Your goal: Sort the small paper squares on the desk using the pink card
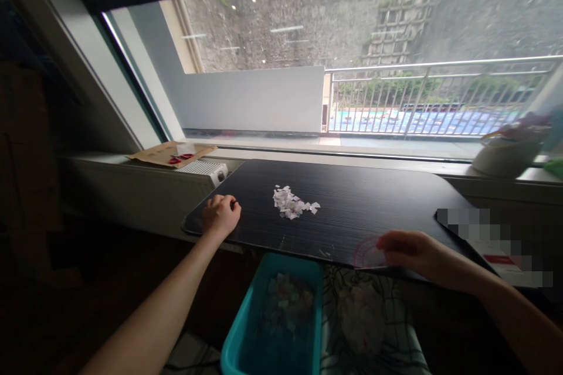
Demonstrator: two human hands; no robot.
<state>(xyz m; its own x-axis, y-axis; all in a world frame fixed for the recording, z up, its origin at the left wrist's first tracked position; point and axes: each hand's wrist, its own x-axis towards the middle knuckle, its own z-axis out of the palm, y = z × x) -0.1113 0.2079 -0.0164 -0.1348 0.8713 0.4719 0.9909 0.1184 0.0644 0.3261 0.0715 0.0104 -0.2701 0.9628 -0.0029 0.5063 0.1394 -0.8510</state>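
My right hand (407, 251) pinches a clear protractor (368, 253) with pink markings at the table's front edge. Resting on the left part of the dark table (360, 193), my left hand (221, 214) has its fingers curled in; whether anything is inside them is hidden. Between the hands, farther back, lies a small heap of white paper scraps (290, 202). Below the table's front edge stands a turquoise bin (250, 299), with more paper scraps (288, 302) inside it.
To the bin's right, a pale bundle (361, 316) lies on patterned cloth. Red-handled scissors (180, 158) rest on brown cardboard (153, 154) on the left ledge, near a white radiator (204, 173). A pale pot (501, 152) stands on the right sill. The window closes off the back.
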